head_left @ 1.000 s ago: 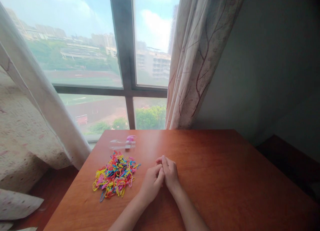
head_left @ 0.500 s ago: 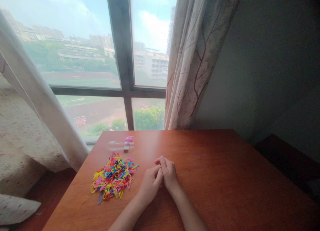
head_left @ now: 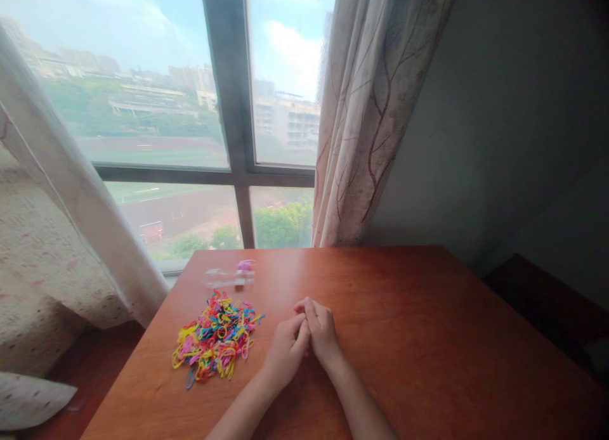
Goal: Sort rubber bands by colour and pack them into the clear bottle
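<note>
On the wooden table [head_left: 404, 313], my left hand [head_left: 288, 342] and my right hand [head_left: 322, 329] rest folded together, fingers closed and overlapping. No object shows between them, and the inner sides of the palms are hidden. Left of my left hand lies a loose heap of small thin loops [head_left: 216, 338] in yellow, pink, red and blue. Whether they are clips or bands I cannot tell. The heap lies apart from both hands. Beyond it is a clear plastic piece [head_left: 221, 278] with a purple item [head_left: 246, 267] at its right end.
A window [head_left: 157, 110] with a dark frame stands behind the table's far edge. Patterned curtains hang at the left [head_left: 80, 174] and right [head_left: 366, 110] of it. A dark wall [head_left: 499, 123] is on the right, with a dark low shape [head_left: 533, 294] beside the table.
</note>
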A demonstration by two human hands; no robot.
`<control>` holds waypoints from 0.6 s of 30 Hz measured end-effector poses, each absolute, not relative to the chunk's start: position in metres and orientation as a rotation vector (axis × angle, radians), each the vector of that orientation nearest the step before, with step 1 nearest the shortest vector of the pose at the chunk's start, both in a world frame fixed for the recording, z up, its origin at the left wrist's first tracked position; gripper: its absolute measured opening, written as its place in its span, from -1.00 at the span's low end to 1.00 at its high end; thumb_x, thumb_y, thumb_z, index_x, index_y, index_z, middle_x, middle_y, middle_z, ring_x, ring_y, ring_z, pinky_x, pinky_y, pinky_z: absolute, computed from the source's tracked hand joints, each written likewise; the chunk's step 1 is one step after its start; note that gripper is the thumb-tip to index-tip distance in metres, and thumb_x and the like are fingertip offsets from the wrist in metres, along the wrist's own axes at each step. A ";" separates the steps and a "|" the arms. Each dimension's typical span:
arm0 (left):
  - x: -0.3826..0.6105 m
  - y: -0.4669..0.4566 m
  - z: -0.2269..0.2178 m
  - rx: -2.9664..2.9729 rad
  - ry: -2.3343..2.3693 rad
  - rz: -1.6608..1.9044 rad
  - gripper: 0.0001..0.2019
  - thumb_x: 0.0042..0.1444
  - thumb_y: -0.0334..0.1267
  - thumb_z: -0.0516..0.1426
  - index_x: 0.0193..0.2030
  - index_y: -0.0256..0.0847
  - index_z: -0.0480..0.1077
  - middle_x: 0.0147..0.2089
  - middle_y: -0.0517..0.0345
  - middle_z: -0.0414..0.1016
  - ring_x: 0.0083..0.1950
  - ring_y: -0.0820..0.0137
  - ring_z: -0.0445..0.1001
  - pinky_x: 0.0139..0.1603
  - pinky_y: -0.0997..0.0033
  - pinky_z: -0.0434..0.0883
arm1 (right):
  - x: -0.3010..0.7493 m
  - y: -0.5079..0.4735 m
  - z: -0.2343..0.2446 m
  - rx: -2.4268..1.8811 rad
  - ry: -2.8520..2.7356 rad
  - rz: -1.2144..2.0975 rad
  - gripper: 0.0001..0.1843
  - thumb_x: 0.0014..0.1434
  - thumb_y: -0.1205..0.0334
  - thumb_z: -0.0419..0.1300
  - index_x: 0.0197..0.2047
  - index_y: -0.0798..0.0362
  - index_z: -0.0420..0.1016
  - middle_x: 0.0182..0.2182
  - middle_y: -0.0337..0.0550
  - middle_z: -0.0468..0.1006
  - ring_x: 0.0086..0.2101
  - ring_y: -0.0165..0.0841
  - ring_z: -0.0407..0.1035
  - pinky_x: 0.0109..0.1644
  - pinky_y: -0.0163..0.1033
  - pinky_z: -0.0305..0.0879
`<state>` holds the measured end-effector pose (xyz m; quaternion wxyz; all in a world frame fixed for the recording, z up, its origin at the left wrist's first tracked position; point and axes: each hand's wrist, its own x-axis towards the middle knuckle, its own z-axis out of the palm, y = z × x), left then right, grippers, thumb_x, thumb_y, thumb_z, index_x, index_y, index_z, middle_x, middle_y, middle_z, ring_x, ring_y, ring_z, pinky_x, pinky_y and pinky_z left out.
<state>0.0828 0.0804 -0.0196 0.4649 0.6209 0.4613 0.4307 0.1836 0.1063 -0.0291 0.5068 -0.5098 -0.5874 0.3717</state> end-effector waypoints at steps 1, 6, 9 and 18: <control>0.083 0.080 -0.019 1.526 1.133 1.056 -0.63 0.24 -0.05 -0.02 -0.51 -0.20 0.29 -0.61 0.21 0.32 -0.57 0.42 0.32 -0.51 0.48 0.25 | 0.184 0.106 -0.029 -1.230 -1.417 0.897 -0.36 0.35 -0.18 -0.12 -0.35 0.03 0.64 -0.45 -0.09 0.63 -0.37 -0.26 0.52 -0.24 -0.25 0.35; 0.082 0.080 -0.017 1.532 1.133 1.052 -0.63 0.25 -0.05 -0.03 -0.50 -0.20 0.30 -0.60 0.21 0.33 -0.57 0.41 0.32 -0.50 0.47 0.26 | 0.184 0.107 -0.030 -1.236 -1.432 0.880 -0.38 0.36 -0.16 -0.12 -0.35 0.03 0.63 -0.45 -0.09 0.62 -0.37 -0.26 0.51 -0.25 -0.25 0.34; 0.082 0.079 -0.017 1.540 1.130 1.048 -0.63 0.25 -0.06 -0.03 -0.50 -0.21 0.30 -0.60 0.21 0.32 -0.57 0.41 0.32 -0.50 0.47 0.26 | 0.185 0.108 -0.032 -1.244 -1.439 0.872 -0.38 0.36 -0.15 -0.12 -0.36 0.05 0.62 -0.46 -0.09 0.62 -0.38 -0.26 0.51 -0.24 -0.25 0.34; 0.083 0.080 -0.019 1.556 1.117 1.045 -0.65 0.25 -0.08 -0.04 -0.49 -0.22 0.29 -0.58 0.21 0.32 -0.56 0.42 0.32 -0.51 0.49 0.25 | 0.185 0.107 -0.031 -1.267 -1.447 0.843 -0.35 0.37 -0.14 -0.15 -0.39 0.09 0.58 -0.49 -0.08 0.60 -0.39 -0.29 0.50 -0.28 -0.29 0.33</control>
